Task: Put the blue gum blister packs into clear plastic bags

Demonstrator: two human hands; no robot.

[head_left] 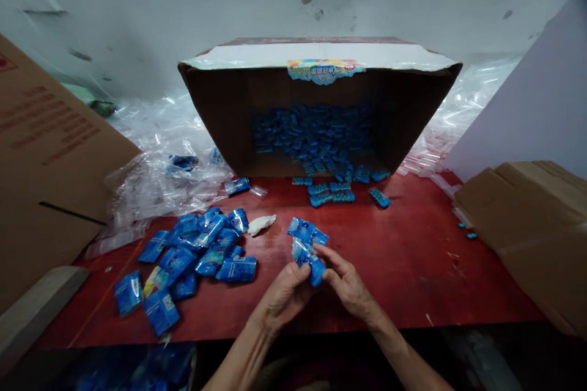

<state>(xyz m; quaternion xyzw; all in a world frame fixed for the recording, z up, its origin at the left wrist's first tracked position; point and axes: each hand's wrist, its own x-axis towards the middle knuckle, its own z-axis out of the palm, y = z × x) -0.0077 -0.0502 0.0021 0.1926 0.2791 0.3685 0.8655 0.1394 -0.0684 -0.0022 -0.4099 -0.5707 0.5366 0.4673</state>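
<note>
A blue packet [316, 273] with shiny clear film at its upper end is held between my two hands, just above the table's front half. My left hand [290, 291] is closed on its left side, with the thumb on top. On the right side, my right hand [351, 286] pinches it between thumb and fingers. Just beyond my fingertips lie flat blue printed packets [307, 230]. To the left spreads a loose pile of filled blue packets [206, 244], and a crumpled white scrap [262, 224] lies beside it.
Behind stands an open carton [220, 116] on its side, with small blue pieces [316, 134] spilling out onto the red table [389, 275]. Clear plastic sleeves [160, 159] are heaped at left. Cardboard boxes [50, 153] flank the table, another box [527, 226] at right.
</note>
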